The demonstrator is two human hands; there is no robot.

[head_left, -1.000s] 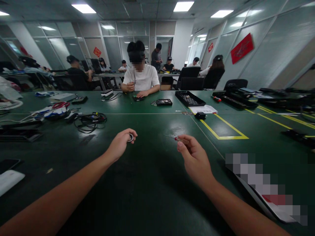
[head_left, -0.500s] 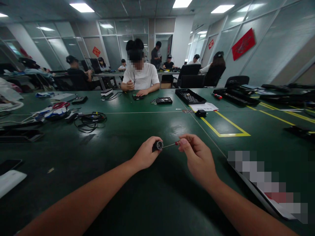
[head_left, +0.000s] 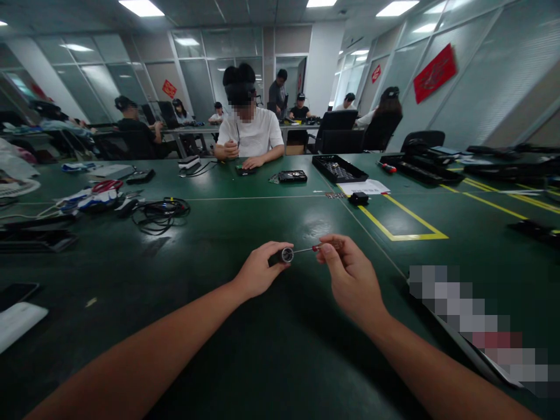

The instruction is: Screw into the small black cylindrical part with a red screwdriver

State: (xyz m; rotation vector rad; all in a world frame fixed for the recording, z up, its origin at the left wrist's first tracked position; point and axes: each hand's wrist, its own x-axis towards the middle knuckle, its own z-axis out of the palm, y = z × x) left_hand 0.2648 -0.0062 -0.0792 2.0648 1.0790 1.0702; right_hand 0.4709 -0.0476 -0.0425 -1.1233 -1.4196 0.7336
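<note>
Between the thumb and fingers of my left hand (head_left: 261, 269) is a dark cylinder (head_left: 286, 255) with an open, silvery round end; its exact kind is unclear. My right hand (head_left: 353, 274) is closed around the handle of a screwdriver (head_left: 315, 248), which has a red collar and a thin metal shaft. The shaft points left, its tip at the rim of the cylinder's open end. Whether the tip is inside or only touching the edge cannot be made out. Both hands are held above the green table (head_left: 280, 350).
A printed sheet (head_left: 472, 332), partly blurred out, lies at right. Black cables (head_left: 161, 214) are coiled at left, near a white object (head_left: 20, 324). Farther back are a black parts tray (head_left: 339, 169), a small black block (head_left: 359, 198) and a person (head_left: 250, 131) working opposite.
The cylinder has turned slightly, so its open end faces me more and sits a little farther right. The screwdriver shaft is now more level, its tip higher on the rim.
</note>
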